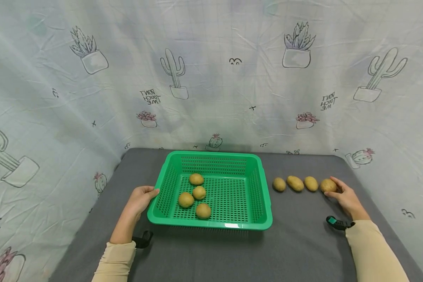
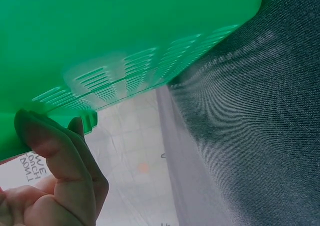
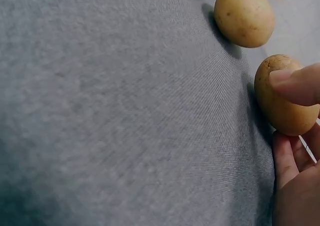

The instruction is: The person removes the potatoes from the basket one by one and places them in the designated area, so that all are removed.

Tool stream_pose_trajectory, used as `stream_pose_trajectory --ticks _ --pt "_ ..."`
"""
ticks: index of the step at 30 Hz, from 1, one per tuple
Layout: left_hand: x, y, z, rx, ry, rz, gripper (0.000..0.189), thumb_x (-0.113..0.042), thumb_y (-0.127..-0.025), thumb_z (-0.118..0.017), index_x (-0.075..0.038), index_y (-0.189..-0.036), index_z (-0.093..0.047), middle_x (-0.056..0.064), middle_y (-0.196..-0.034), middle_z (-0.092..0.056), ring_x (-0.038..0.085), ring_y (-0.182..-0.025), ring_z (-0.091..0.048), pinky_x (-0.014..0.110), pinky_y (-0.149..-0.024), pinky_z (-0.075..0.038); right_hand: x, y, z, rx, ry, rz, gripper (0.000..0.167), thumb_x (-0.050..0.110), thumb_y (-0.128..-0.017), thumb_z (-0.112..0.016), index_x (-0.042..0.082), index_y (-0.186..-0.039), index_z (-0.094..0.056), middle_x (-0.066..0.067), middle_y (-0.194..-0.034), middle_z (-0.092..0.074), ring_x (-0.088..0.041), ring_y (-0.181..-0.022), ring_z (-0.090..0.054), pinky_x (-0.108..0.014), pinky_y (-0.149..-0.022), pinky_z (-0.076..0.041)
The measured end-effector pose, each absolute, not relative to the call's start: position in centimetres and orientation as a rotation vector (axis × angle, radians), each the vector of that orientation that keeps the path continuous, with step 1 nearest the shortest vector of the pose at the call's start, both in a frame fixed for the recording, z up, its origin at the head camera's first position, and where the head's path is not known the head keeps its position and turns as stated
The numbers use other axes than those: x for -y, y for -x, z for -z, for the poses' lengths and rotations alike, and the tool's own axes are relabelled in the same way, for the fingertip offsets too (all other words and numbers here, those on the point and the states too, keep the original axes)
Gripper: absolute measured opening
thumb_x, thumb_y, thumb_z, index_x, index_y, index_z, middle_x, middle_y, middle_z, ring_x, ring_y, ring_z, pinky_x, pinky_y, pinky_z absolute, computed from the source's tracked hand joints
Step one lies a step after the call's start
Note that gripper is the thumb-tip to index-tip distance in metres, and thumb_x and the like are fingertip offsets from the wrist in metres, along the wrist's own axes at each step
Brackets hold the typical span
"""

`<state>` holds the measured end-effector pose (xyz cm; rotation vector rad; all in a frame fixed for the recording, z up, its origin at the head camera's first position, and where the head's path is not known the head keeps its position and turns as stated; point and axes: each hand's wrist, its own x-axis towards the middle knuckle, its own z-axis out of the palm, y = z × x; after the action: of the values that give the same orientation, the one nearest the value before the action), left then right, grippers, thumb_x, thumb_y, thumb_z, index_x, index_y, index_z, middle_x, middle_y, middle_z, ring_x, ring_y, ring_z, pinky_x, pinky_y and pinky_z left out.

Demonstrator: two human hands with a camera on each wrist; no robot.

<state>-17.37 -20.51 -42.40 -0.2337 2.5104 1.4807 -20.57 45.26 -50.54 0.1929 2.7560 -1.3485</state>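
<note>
A green plastic basket with slotted walls stands on the grey cloth, several potatoes lying in its left half. My left hand grips the left rim, thumb on top and fingers curled beneath, as the left wrist view shows. Far to the right, my right hand holds the end potato of a short row between thumb and fingers. That potato is close over the cloth. Next to it lies an oval potato, with a longer potato and a small potato nearer the basket.
Grey cloth covers the table. Behind and at both sides hangs a pale curtain printed with cacti. Black straps with small devices sit on both wrists, below the hands.
</note>
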Motion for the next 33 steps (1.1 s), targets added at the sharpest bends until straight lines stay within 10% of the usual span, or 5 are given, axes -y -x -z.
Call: stream_pose_trajectory --ticks 4,8,14,26,33 --pt "20.5 17.4 42.5 -2.504 0.24 -1.49 0.05 -0.021 -0.1 -0.047 0.014 -0.135 -0.041 0.032 -0.131 -0.047 0.04 -0.114 -0.051 0.051 -0.095 -0.044 -45.3 20.8 50.2 -2.721 -0.192 1.353 0.084 0.028 -0.093 -0.062 -0.001 -0.151 -0.009 -0.036 -0.149 -0.019 -0.043 -0.129 -0.032 -0.037 -0.097 -0.038" --pt "20.6 17.5 42.5 -2.496 0.244 -1.494 0.051 -0.022 -0.1 -0.047 0.013 -0.136 -0.04 0.032 -0.133 -0.045 0.042 -0.119 -0.048 0.054 -0.097 -0.042 -45.1 21.1 49.8 -2.686 -0.185 1.375 0.084 0.025 -0.094 -0.06 -0.002 -0.151 -0.004 -0.038 -0.149 -0.014 -0.054 -0.131 -0.021 -0.06 -0.102 -0.027" --pt "20.8 17.6 42.5 -2.48 0.239 -1.487 0.053 -0.022 -0.1 -0.046 0.014 -0.138 -0.036 0.033 -0.141 -0.036 0.047 -0.131 -0.033 0.059 -0.106 -0.032 -44.8 21.3 49.5 -2.671 -0.174 1.386 0.083 0.015 -0.095 -0.056 -0.008 -0.148 0.004 -0.042 -0.147 -0.007 -0.056 -0.133 -0.015 -0.064 -0.106 -0.02" --pt "20.5 17.4 42.6 -2.525 0.245 -1.486 0.048 -0.022 -0.1 -0.048 0.013 -0.133 -0.044 0.031 -0.126 -0.052 0.03 -0.102 -0.058 0.043 -0.086 -0.049 -44.8 21.2 49.8 -2.732 -0.209 1.446 0.082 0.017 -0.097 -0.051 -0.01 -0.147 0.009 -0.036 -0.151 0.002 -0.056 -0.136 -0.007 -0.065 -0.108 -0.016" --pt "20.6 17.4 42.3 -2.484 0.241 -1.485 0.053 -0.022 -0.1 -0.046 0.014 -0.139 -0.036 0.033 -0.139 -0.039 0.045 -0.126 -0.041 0.056 -0.101 -0.039 -43.7 20.8 47.6 -2.877 -0.139 1.467 0.077 0.021 -0.096 -0.057 -0.005 -0.15 -0.009 -0.032 -0.152 -0.015 -0.054 -0.136 -0.016 -0.049 -0.115 -0.021"
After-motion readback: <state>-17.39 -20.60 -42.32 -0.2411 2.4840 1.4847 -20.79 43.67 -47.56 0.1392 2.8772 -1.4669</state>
